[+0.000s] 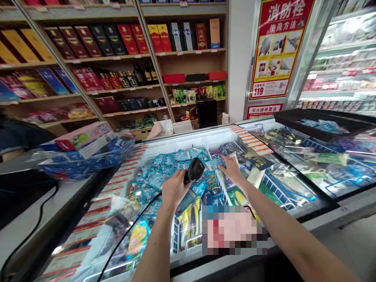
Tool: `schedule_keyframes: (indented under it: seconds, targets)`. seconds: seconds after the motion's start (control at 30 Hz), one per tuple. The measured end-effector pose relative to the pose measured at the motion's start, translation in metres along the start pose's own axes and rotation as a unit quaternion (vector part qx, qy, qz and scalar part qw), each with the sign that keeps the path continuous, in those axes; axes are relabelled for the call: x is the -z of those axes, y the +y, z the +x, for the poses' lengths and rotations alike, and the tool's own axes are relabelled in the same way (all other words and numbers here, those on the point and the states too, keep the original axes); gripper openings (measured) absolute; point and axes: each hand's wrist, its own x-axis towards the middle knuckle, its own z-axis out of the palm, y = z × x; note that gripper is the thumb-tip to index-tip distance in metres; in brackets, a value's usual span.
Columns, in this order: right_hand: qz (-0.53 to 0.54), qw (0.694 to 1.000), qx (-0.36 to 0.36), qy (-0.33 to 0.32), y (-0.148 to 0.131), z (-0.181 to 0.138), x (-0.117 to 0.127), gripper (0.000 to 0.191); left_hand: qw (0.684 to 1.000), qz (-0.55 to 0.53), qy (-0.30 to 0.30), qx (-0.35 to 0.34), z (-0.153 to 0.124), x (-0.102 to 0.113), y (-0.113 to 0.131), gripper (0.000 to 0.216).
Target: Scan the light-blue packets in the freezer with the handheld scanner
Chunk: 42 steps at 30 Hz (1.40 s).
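My left hand (174, 189) is closed around the handle of a black barcode scanner (194, 170), whose cable (126, 233) trails back toward me. The scanner head points down at a heap of blue packets (160, 172) inside an open chest freezer (188, 138). My right hand (231, 168) reaches into the freezer with its fingers pinched on a blue packet (212, 164) just to the right of the scanner. A white wire divider (221, 187) runs between the blue packets and darker packets (248, 156) to the right.
A blue basket (88, 160) with boxes stands on the counter (32, 219) at left, next to a person's dark sleeve (17, 135). Wooden shelves of boxed goods (117, 58) fill the back wall. A second freezer (323, 149) and a glass-door cooler (343, 66) are at right.
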Motion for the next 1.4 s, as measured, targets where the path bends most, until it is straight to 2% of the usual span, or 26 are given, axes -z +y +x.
schedule_keyframes:
  seconds: [0.17,0.3,0.37,0.47,0.57,0.63,0.8,1.4]
  targets:
    - [0.046,0.998,-0.041,-0.014,0.001,0.003,0.004,0.055,1.000,-0.004,-0.007,0.010,0.000,0.002,0.000,0.028]
    - [0.129,0.988,-0.088,0.015,0.011,0.002,0.011,0.031,1.000,-0.013,-0.005,0.010,0.001,0.006,0.003,0.028]
    - [0.203,0.973,-0.104,0.036,0.017,0.001,0.013,0.032,1.000,-0.018,-0.006,0.008,0.001,0.008,0.005,0.028]
    - [0.324,0.935,-0.126,0.067,0.021,-0.001,0.013,0.038,1.000,-0.026,-0.014,0.006,0.002,0.010,0.009,0.030]
    - [0.382,0.908,-0.145,0.091,0.020,-0.002,0.012,0.040,0.999,-0.038,-0.032,0.000,0.002,0.011,0.011,0.033]
    - [0.373,0.911,-0.148,0.100,0.021,-0.002,0.012,0.040,0.998,-0.045,-0.046,-0.004,0.002,0.011,0.011,0.037]
    - [0.290,0.939,-0.129,0.129,0.028,-0.001,0.013,0.033,0.998,-0.047,-0.052,0.000,0.002,0.009,0.009,0.038]
    - [0.268,0.953,-0.104,0.095,0.029,-0.002,0.012,0.034,0.997,-0.062,-0.047,-0.011,0.002,0.004,0.016,0.032]
